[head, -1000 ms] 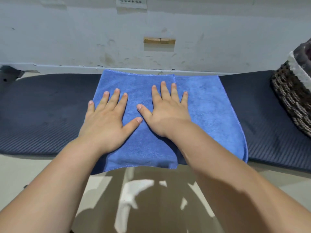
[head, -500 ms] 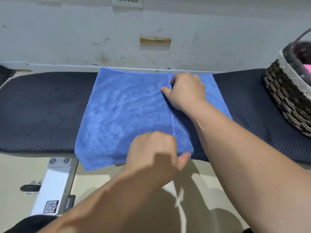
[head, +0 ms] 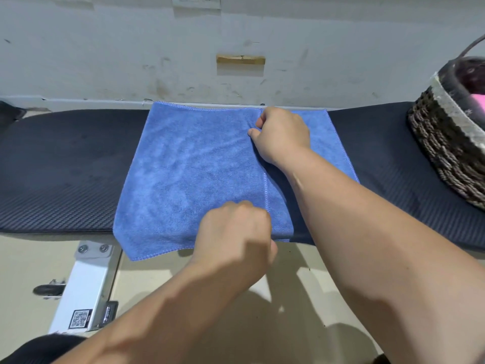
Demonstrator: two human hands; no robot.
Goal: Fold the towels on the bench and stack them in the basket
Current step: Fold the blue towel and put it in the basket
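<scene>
1. Squarely on the middle of the long black padded bench point(head: 65, 166) lies a blue microfibre towel point(head: 199, 174). Its far hem follows the bench's back edge and its near hem hangs just over the front edge.
2. A stitched edge of the towel's upper layer runs from back to front, with a lower layer showing to its right.
3. At the back end of that edge, the right hand point(head: 282, 135) pinches the hem between thumb and forefinger.
4. At the front edge, the left hand point(head: 236, 240) is curled round the same layer's near corner, knuckles up.
5. On the bench's right end stands a dark woven wicker basket point(head: 446, 143), partly cut off, with something pink point(head: 479, 99) inside.
6. Below the front edge, a white metal bench leg point(head: 86, 287) carries a QR sticker.
</scene>
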